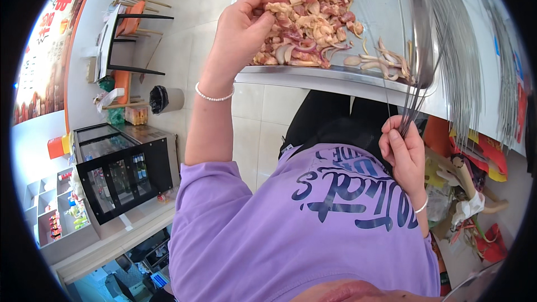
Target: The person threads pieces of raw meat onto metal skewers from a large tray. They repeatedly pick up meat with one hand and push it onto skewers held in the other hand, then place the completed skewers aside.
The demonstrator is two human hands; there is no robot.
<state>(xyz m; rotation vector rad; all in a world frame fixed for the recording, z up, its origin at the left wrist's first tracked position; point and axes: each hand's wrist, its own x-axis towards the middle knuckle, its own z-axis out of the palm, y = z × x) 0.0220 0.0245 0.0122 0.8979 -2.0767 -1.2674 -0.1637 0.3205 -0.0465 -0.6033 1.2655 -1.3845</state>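
At the left side of a shallow metal tray (373, 18), my left hand (241, 29) reaches over a heap of cut raw meat (313, 14) mixed with sliced onion. Its thumb and forefinger curl around a piece of meat (278, 8); the other fingertips are partly hidden. Below the tray's near right corner, my right hand (404, 148) grips several thin metal skewers (417, 89). They fan upward over the tray's right edge, and one slants apart from the bunch. Loose onion slices (386, 61) lie near the tray's front rim.
Many more metal skewers (461, 50) lie on the white table right of the tray. Under it are bags and red packaging (484, 156). To the left stand chairs (131, 19), a bin with a black liner (166, 99) and a glass-door fridge (126, 173).
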